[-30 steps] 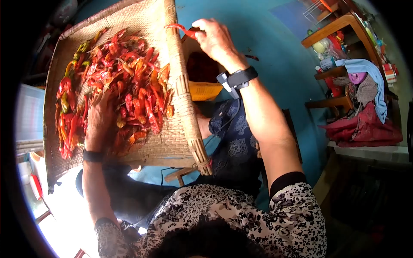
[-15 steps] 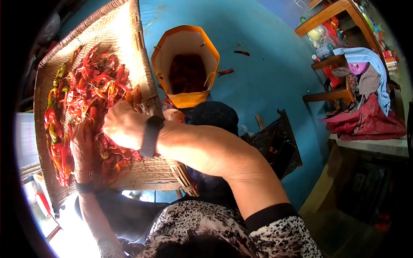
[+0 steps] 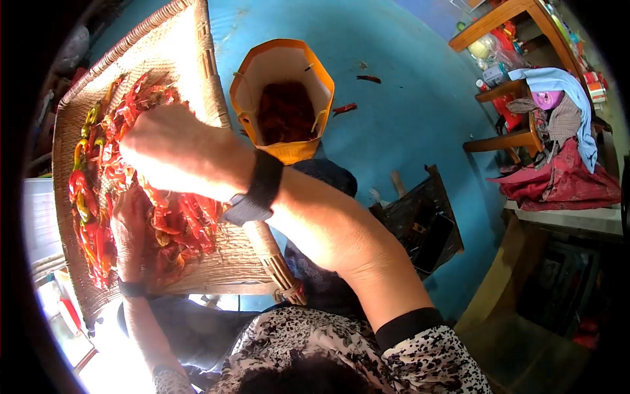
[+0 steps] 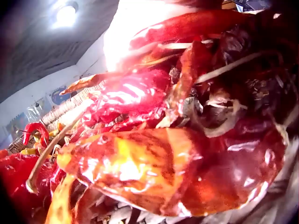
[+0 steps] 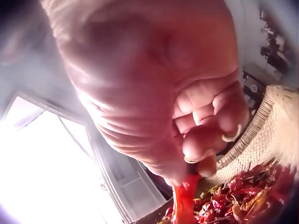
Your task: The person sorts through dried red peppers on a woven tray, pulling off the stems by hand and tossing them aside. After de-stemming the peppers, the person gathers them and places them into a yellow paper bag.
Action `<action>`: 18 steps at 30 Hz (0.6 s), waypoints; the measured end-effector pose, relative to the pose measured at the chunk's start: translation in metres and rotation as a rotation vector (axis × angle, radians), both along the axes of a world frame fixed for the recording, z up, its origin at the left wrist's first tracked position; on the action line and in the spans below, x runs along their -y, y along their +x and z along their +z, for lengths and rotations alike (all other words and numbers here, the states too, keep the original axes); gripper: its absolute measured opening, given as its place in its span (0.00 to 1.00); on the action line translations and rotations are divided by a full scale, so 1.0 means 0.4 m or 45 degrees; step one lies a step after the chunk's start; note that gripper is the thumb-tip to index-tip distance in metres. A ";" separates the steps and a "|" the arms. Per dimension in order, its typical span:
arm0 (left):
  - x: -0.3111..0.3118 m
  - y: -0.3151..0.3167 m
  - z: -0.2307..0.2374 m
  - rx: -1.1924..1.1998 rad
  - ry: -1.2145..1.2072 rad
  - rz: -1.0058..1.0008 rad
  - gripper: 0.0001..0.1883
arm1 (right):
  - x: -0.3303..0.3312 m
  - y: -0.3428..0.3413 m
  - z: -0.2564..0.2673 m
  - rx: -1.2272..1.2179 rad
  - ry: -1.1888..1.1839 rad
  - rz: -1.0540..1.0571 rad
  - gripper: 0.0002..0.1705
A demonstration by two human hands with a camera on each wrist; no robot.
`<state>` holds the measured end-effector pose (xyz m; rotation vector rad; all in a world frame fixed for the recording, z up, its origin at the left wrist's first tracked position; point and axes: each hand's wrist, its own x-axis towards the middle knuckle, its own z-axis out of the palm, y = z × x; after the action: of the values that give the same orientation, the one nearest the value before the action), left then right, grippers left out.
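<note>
Red chili peppers [image 3: 190, 230], some orange or green, lie heaped in a woven tray [image 3: 246, 262]. My right hand [image 3: 187, 154] is over the upper part of the heap. Its thumb and fingertips pinch a red chili pepper [image 5: 184, 200] in the right wrist view. Lower on the heap, my left hand [image 3: 129, 220] lies among the peppers, its fingertips obscured. Close before the left wrist camera is a shiny orange and red chili pepper [image 4: 135, 163], with stems and wrinkled peppers around it; how the left fingers lie cannot be told.
Beyond the tray's right edge, a yellow-rimmed container [image 3: 317, 75] holds dark red contents. Dark red pieces [image 3: 344, 109] lie on the blue floor beside it. A phone [image 3: 434, 243] rests on a dark low stool [image 3: 410, 220]. Clothes hang on a wooden chair [image 3: 508, 144] at right.
My right hand, holding a red chili pepper beside the tray a second ago, has swung left over the heap and farther up it. The view has shifted, showing the container fully. My left hand stays in the heap.
</note>
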<state>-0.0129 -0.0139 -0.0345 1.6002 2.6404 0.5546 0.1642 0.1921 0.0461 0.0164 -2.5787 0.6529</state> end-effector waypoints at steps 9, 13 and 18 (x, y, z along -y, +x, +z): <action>-0.008 0.011 0.049 0.046 0.089 0.067 0.09 | -0.247 0.055 -0.049 -0.601 -0.238 -0.356 0.01; -0.010 0.028 0.067 -0.012 0.070 0.039 0.09 | -0.306 0.160 -0.089 -0.090 -0.159 -0.632 0.13; 0.030 -0.043 0.022 0.387 0.426 0.201 0.09 | -0.387 0.229 -0.218 0.510 -0.081 -0.954 0.30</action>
<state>-0.0301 -0.0259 -0.0257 1.2431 2.5517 1.1965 0.2558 0.3468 -0.0410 -1.1399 -2.6243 0.4686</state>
